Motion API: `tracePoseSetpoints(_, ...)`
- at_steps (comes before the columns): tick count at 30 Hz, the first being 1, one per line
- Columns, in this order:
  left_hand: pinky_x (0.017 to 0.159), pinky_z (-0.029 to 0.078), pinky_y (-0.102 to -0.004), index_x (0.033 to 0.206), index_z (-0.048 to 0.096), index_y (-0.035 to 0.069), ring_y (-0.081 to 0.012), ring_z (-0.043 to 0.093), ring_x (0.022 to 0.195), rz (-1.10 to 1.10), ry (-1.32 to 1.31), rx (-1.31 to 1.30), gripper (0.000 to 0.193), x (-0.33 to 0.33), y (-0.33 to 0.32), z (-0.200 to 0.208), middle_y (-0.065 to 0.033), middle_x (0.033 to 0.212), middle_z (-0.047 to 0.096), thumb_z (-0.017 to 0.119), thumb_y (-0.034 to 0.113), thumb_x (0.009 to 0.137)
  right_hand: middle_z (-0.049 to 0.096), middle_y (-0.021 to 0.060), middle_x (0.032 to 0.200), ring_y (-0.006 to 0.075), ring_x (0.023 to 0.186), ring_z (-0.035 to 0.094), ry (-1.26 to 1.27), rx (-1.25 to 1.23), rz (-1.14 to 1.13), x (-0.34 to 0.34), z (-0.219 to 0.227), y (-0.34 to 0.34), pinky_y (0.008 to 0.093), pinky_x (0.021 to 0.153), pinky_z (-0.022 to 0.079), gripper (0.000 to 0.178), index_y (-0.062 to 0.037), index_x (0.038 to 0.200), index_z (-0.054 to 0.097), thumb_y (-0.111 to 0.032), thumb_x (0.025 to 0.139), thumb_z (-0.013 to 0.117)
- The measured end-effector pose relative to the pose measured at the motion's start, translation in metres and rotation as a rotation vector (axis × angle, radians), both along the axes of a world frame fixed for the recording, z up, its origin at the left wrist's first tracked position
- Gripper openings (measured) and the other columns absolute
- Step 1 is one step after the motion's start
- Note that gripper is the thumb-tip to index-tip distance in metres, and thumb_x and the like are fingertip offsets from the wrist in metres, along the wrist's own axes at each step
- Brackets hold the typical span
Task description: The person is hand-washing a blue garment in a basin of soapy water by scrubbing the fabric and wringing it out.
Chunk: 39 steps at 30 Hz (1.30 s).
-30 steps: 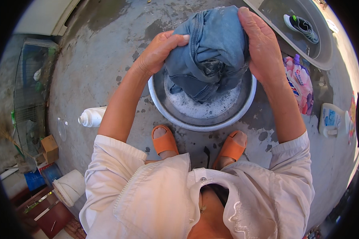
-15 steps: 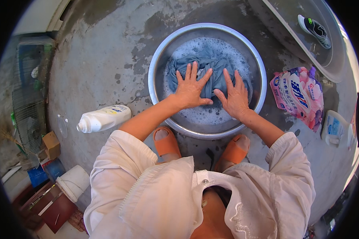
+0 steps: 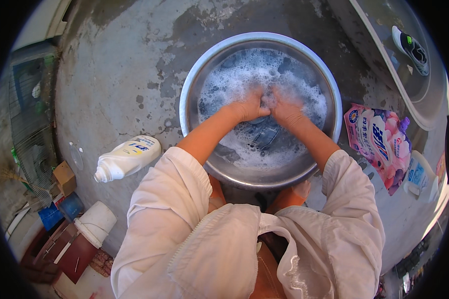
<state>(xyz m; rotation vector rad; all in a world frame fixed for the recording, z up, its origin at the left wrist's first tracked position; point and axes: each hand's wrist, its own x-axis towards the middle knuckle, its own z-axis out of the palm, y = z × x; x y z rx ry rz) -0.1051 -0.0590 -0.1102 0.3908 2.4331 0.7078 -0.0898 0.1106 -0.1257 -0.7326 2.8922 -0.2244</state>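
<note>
A round metal basin point(image 3: 185, 102) holds soapy water with white suds point(image 3: 229, 79) over much of it. Under the surface, blue-grey cloth point(image 3: 265, 135) shows in patches between the bubbles. Both of my hands are dipped into the middle of the basin, close together with thumbs nearly meeting. Foam covers the fingers of my left hand point(image 3: 247, 107), and those of my right hand point(image 3: 286, 110) are sunk in it too. Whether either one grips the cloth is hidden.
A white bottle point(image 3: 129, 158) lies on the concrete to the left. At right are a pink detergent pouch point(image 3: 381, 142), a pale container point(image 3: 418, 174) and a large grey tub point(image 3: 419, 102) with a shoe point(image 3: 413, 50) in it. A white bucket point(image 3: 97, 222) stands lower left.
My hands were spread flat on the bunched cloth above the suds; now they are plunged into the water, nearer each other. The cloth has sunk and foam has spread over it.
</note>
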Motion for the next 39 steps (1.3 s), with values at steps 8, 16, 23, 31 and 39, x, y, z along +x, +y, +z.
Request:
tracePoseSetpoints(8,0.091,0.042,-0.0411,0.114,0.053,0.001,-0.0380,0.052,0.104,0.044,0.011,-0.157,0.069,-0.023,0.002,0.028,-0.0271,0.111,0.053,0.064,0.051,0.067,0.045,0.0184,0.131,0.0357,0.116,0.047,-0.853,-0.036,-0.051,-0.053,0.024,0.004,0.0398,0.097,0.037,0.053,-0.0115,0.130,0.041,-0.038,0.086,0.051)
tracePoseSetpoints(16,0.076,0.046,-0.0405,0.106,0.048,0.011,-0.0339,0.057,0.091,0.186,0.166,-0.036,0.045,0.006,0.005,0.058,-0.0147,0.098,0.058,0.065,0.026,0.067,0.047,0.0153,0.128,0.0364,0.120,0.041,-0.443,-0.394,-0.311,-0.003,0.058,0.037,0.0403,0.095,0.039,0.070,-0.0100,0.125,0.045,-0.035,0.067,0.074)
tracePoseSetpoints(23,0.074,0.044,-0.0337,0.096,0.047,0.010,-0.0247,0.057,0.087,0.138,0.059,0.225,0.040,0.029,-0.005,0.106,-0.0099,0.091,0.057,0.065,0.006,0.061,0.055,0.0141,0.110,0.0286,0.102,0.053,-0.576,-0.402,-0.406,0.011,0.085,0.049,0.0355,0.087,0.042,0.050,-0.0058,0.107,0.054,-0.024,0.065,0.074)
tracePoseSetpoints(31,0.102,0.033,-0.0390,0.141,0.021,0.012,-0.0286,0.043,0.120,0.152,-0.354,0.377,0.102,0.015,-0.050,0.168,-0.0222,0.129,0.042,0.082,0.026,0.060,0.058,0.0090,0.076,0.0165,0.072,0.055,-0.594,-0.904,-0.309,0.003,0.210,0.025,0.0309,0.067,0.044,0.031,-0.0010,0.088,0.053,-0.009,0.059,0.064)
tracePoseSetpoints(39,0.096,0.038,-0.0293,0.119,0.052,0.002,-0.0151,0.047,0.107,0.055,-0.272,0.718,0.058,0.021,-0.055,0.198,-0.0066,0.115,0.054,0.076,0.018,0.069,0.043,0.0028,0.073,0.0137,0.070,0.042,-0.335,-0.948,0.287,0.015,0.314,-0.020,0.0262,0.067,0.038,0.025,-0.0031,0.078,0.045,-0.005,0.057,0.057)
